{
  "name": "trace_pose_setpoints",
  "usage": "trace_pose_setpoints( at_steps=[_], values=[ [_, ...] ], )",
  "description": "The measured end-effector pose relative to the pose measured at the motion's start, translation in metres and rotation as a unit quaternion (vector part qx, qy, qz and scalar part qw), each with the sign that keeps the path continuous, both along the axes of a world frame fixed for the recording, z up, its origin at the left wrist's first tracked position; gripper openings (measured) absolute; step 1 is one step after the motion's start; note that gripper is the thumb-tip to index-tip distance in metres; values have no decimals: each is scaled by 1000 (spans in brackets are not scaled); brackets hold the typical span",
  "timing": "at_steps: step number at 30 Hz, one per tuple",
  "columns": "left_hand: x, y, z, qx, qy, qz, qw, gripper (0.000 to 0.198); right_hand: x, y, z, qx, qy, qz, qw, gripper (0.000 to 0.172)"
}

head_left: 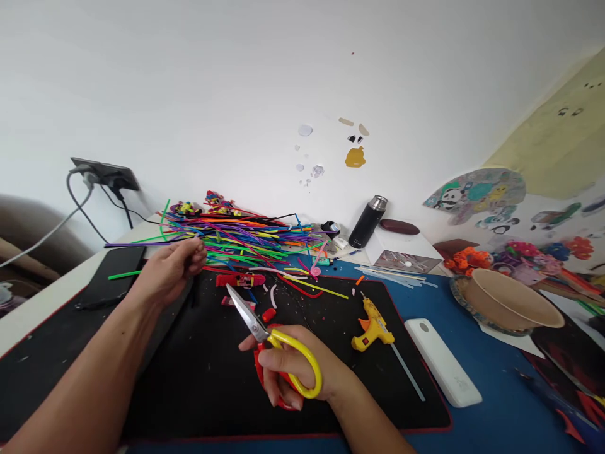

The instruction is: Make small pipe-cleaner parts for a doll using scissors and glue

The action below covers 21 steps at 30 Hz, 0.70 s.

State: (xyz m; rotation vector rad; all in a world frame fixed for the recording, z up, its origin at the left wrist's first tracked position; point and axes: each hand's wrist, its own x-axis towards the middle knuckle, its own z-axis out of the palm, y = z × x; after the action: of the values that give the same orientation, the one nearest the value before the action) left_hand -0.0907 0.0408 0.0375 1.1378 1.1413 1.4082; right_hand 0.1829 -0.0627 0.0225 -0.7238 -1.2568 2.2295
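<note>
Two hands: right hand (297, 363) gripping scissors (256, 327), left hand (174, 266) curled, contents indiscernible, beside pipe cleaners (255, 238) near far edge of surface (425, 304); best to angle scissors clear of left hand.

To your left: wall socket (127, 179) carrying plugs and cables (70, 197). Ahead of you: black flask (366, 224) beside white box (407, 250), dark red oblong case (399, 227) on top. Translucent glue sticks (399, 277) lying before box. On black mat (208, 384), to your right: yellow glue gun (375, 328), nozzle pointing away from you, stick protruding from rear. Beyond mat edge: white oblong device (443, 362) on blue tabletop (401, 302). Farther right: beige bowl (486, 306). Above you ahead: mustard-coloured sticker (355, 157) on wall (212, 94).
</note>
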Motion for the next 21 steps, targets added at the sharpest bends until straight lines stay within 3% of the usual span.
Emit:
trace_pose_setpoints(
  at_steps=[3, 7, 10, 14, 17, 19, 21],
  values=[
    [-10, 2, 5, -4, -36, 9, 999, 31, -1, -1, 0, 4, -6, 2, 1000, 61],
    [-4, 4, 0, -7, -47, 3, 999, 46, -3, 3, -7, 43, -57, -13, 997, 68],
    [1, 7, -6, -6, -46, 5, 999, 47, -7, 1, -7, 66, -120, -7, 991, 70],
    [3, 9, -13, -21, -45, 3, 999, 47, -18, -8, 2, 123, -229, 13, 966, 55],
    [4, 9, -16, -36, -56, -10, 998, 51, -26, -13, 8, 276, -373, -4, 886, 33],
    [6, 9, -17, -42, -61, -16, 997, 53, -30, -14, 9, 366, -463, -11, 807, 30],
    [8, 8, -18, -40, -62, -17, 997, 54, -33, -13, 9, 411, -516, -13, 751, 33]
  ],
)
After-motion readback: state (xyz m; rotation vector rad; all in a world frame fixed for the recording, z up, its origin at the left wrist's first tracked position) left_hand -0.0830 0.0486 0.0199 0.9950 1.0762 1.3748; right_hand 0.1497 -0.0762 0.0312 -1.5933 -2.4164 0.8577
